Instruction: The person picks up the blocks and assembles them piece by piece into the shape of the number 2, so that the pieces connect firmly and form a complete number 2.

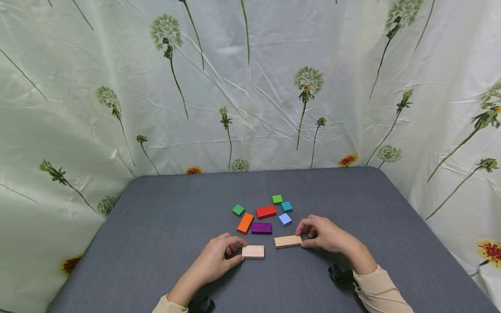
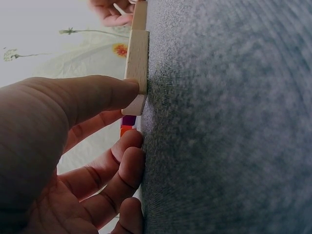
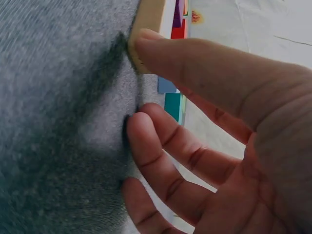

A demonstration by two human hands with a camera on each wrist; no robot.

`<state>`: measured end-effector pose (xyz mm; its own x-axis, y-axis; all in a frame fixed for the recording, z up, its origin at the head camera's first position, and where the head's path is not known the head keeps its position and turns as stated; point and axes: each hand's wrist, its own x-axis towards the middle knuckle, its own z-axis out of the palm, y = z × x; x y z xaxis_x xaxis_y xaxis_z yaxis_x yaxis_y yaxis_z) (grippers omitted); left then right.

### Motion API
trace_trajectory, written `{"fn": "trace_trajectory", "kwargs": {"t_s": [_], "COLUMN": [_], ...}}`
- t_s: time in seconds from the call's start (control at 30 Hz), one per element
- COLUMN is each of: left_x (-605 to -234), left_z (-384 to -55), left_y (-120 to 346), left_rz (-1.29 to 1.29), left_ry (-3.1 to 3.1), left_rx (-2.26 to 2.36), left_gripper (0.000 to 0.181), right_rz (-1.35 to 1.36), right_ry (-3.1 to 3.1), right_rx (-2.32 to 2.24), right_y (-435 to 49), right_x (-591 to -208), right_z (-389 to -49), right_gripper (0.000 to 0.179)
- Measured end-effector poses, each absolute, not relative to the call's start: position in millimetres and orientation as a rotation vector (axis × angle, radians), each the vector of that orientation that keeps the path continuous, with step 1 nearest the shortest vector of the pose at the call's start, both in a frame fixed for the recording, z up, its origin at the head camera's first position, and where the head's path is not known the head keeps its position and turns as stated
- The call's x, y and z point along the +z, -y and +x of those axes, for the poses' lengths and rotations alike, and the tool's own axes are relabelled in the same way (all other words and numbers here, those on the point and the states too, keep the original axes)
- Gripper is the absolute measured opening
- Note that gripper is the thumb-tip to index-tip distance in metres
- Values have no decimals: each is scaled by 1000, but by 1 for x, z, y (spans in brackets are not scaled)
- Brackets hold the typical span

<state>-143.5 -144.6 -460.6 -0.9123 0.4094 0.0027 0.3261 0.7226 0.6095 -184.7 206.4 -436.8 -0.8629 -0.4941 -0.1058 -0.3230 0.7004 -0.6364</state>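
Note:
My left hand [image 1: 219, 256] pinches the left end of a pale pinkish wooden block [image 1: 253, 252] between thumb and index finger. The block lies flat on the dark grey table; in the left wrist view the thumb presses along the near side of this pale block [image 2: 138, 61]. On the other side, my right hand [image 1: 328, 234] pinches the right end of a longer tan wooden block [image 1: 287, 241]. The right wrist view has the thumb at the end of the tan block [image 3: 147, 22], its other fingers loosely curled near the cloth. A small gap separates the two blocks.
Behind the hands lie a purple block [image 1: 261, 228], an orange block [image 1: 245, 223], a red block [image 1: 266, 212], a dark green block [image 1: 238, 210], a light green block [image 1: 277, 199], a teal block [image 1: 287, 206] and a light blue block [image 1: 285, 219]. A flowered curtain [image 1: 266, 87] hangs beyond the table [image 1: 176, 204].

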Motion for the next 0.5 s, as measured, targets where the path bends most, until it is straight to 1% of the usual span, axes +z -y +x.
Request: {"fn": "trace_trajectory", "kwargs": {"t_s": [0.5], "left_x": [-462], "left_z": [-145], "left_y": [145], "left_rz": [595], "left_ry": [-2794], "left_rx": [932], "left_gripper": [25], "right_rz": [-685], "right_ry": [-2504], "right_rx": [-956], "right_y": [-203], "right_x": [-432], "right_z": [-180], "right_gripper": [24]}}
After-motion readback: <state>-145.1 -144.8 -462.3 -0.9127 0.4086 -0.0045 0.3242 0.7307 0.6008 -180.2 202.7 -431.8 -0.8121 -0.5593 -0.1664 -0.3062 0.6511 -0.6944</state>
